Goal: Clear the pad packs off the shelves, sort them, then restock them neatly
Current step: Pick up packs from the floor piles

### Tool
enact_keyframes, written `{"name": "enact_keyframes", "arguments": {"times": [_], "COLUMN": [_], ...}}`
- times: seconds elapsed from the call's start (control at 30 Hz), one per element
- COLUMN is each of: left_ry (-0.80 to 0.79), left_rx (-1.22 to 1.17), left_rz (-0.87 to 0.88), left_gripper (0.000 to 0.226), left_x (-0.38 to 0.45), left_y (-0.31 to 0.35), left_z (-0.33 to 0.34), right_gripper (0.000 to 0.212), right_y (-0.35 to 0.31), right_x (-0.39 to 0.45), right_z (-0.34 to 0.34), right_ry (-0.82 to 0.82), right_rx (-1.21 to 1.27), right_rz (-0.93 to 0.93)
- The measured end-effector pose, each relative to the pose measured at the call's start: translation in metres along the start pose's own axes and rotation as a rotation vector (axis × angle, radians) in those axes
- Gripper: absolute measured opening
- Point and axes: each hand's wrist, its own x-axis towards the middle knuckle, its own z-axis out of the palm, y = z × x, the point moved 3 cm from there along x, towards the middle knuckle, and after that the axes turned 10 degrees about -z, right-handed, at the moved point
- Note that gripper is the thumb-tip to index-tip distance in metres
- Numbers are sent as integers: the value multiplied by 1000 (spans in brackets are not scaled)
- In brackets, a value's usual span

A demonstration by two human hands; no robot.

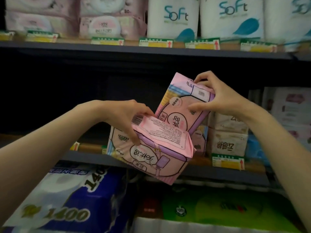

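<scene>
My left hand [125, 118] grips the top edge of a pink pad pack [151, 157], held tilted in front of the middle shelf's edge [210, 173]. My right hand [217, 95] grips the upper corner of a second pink pad pack [181, 106], tilted above and behind the first. A third pink pack [200, 138] stands on the shelf behind them, mostly hidden. To its right, two beige packs [227, 143] are stacked on the same shelf.
The middle shelf's left half [67, 98] is dark. White "Soft" rolls [173, 17] and pink packs [104, 24] fill the upper shelf. Blue "1400" tissue [67, 207] and green packs [218, 209] lie below. White and pink boxes [289, 111] stand at far right.
</scene>
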Motion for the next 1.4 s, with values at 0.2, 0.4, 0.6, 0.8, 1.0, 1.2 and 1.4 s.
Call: {"name": "enact_keyframes", "arguments": {"times": [0.2, 0.4, 0.6, 0.8, 1.0, 1.2, 1.4], "left_ry": [91, 244, 239, 274, 257, 481, 700], "left_rx": [-108, -125, -97, -242, -360, 196, 374], "left_rz": [-26, -68, -149, -178, -43, -4, -128], "left_gripper": [77, 86, 84, 94, 80, 65, 98], "left_x": [-15, -18, -3, 27, 64, 102, 118], "left_y": [-7, -6, -19, -16, 15, 61, 111], "left_z": [-5, -18, -24, -32, -38, -21, 47], "right_gripper": [68, 75, 79, 60, 34, 79, 82], "right_y": [-2, 29, 57, 71, 75, 120, 129], "right_x": [-22, -15, 5, 14, -7, -19, -22], "right_z": [-15, 24, 44, 32, -23, -40, -35], "right_ry": [498, 687, 319, 125, 526, -45, -112], "right_rx": [-117, -167, -657, -884, -496, -599, -714], "right_rz": [-140, 60, 273, 158, -47, 345, 269]}}
